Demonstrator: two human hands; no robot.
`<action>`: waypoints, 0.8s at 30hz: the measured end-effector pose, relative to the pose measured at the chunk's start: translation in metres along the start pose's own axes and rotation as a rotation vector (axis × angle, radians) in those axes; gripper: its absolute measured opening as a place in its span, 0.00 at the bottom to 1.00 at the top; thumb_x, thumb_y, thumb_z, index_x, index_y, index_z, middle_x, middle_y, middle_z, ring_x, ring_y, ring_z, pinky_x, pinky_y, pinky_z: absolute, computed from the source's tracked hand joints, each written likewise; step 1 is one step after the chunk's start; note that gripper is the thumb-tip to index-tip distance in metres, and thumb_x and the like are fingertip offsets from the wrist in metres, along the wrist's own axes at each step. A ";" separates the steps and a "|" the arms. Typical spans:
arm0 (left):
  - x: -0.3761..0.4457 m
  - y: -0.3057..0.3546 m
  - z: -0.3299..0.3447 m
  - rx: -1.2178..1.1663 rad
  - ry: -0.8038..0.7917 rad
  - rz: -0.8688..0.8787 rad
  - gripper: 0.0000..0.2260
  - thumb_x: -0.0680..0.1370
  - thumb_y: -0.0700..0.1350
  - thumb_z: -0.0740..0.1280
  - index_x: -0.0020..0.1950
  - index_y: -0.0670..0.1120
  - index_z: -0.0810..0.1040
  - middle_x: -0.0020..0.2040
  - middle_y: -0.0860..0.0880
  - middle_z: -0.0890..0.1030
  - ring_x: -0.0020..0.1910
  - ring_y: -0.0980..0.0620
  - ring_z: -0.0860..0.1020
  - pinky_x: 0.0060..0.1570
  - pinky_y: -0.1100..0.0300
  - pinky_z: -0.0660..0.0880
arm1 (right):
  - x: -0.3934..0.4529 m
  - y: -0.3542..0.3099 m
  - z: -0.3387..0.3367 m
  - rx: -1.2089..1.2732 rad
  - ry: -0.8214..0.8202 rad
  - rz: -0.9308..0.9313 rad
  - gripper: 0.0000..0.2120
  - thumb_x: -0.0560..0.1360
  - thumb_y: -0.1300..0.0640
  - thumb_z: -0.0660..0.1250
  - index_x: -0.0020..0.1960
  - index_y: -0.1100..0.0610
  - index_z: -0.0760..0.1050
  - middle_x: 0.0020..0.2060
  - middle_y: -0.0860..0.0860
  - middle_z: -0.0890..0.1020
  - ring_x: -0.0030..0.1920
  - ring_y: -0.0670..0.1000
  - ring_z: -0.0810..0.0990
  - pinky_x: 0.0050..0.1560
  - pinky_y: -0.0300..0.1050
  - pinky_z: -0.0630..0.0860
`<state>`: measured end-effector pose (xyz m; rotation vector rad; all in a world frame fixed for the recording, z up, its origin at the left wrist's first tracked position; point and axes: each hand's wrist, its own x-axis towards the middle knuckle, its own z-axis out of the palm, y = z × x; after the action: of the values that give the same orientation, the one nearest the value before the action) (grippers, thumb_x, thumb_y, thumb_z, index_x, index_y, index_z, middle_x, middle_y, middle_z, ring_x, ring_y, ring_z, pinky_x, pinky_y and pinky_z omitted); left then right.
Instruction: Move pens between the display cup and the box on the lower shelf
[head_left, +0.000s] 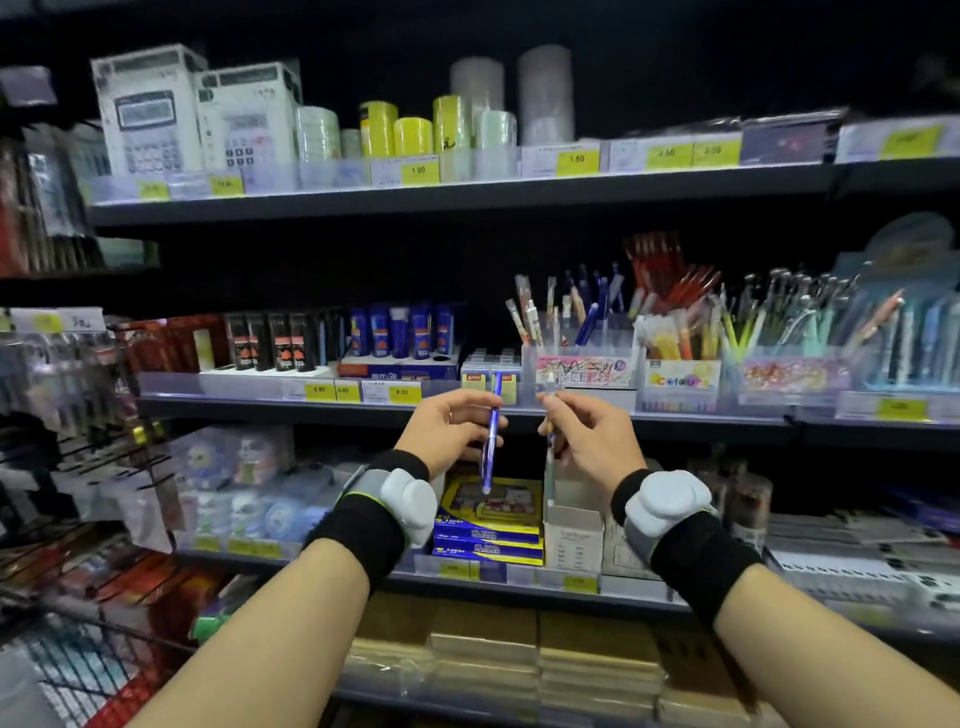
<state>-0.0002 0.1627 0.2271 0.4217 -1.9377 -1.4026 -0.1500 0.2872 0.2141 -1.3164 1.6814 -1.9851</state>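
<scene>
- Blue pen (491, 439) is pinched upright in left hand (447, 434), long axis near vertical.
- Pale pen (549, 467) is gripped by right hand (589, 441), tip down, directly above open white box (574, 535) on lower shelf (519, 579).
- Right hand judged nearer the box; display cup (576, 345) sits up-right.

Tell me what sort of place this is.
Most likely a stationery shop aisle: yellow price tags line the shelf edges, boxed calculators stand on top, and display cups of pens fill the middle shelf.
</scene>
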 end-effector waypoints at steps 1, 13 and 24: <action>0.000 0.006 0.004 -0.003 -0.001 0.021 0.17 0.76 0.27 0.64 0.55 0.46 0.81 0.49 0.42 0.85 0.40 0.50 0.85 0.34 0.60 0.80 | -0.001 -0.006 -0.005 0.003 -0.002 -0.016 0.11 0.80 0.53 0.66 0.51 0.59 0.83 0.34 0.53 0.82 0.30 0.49 0.74 0.24 0.40 0.70; 0.022 0.046 0.036 0.102 0.042 0.186 0.10 0.78 0.40 0.70 0.59 0.43 0.79 0.41 0.46 0.84 0.36 0.54 0.82 0.36 0.57 0.82 | 0.024 -0.035 -0.044 -0.112 -0.010 -0.110 0.13 0.84 0.56 0.58 0.58 0.58 0.80 0.35 0.57 0.80 0.22 0.40 0.70 0.23 0.29 0.65; 0.058 0.053 0.045 0.138 0.146 0.224 0.05 0.80 0.46 0.67 0.51 0.48 0.82 0.36 0.51 0.79 0.33 0.56 0.75 0.36 0.58 0.82 | 0.044 -0.036 -0.072 -0.221 0.048 -0.116 0.11 0.79 0.62 0.66 0.57 0.56 0.65 0.37 0.56 0.86 0.32 0.52 0.76 0.31 0.39 0.71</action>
<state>-0.0655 0.1771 0.2889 0.3486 -1.9030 -1.0707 -0.2150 0.3181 0.2710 -1.4821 1.9345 -1.9520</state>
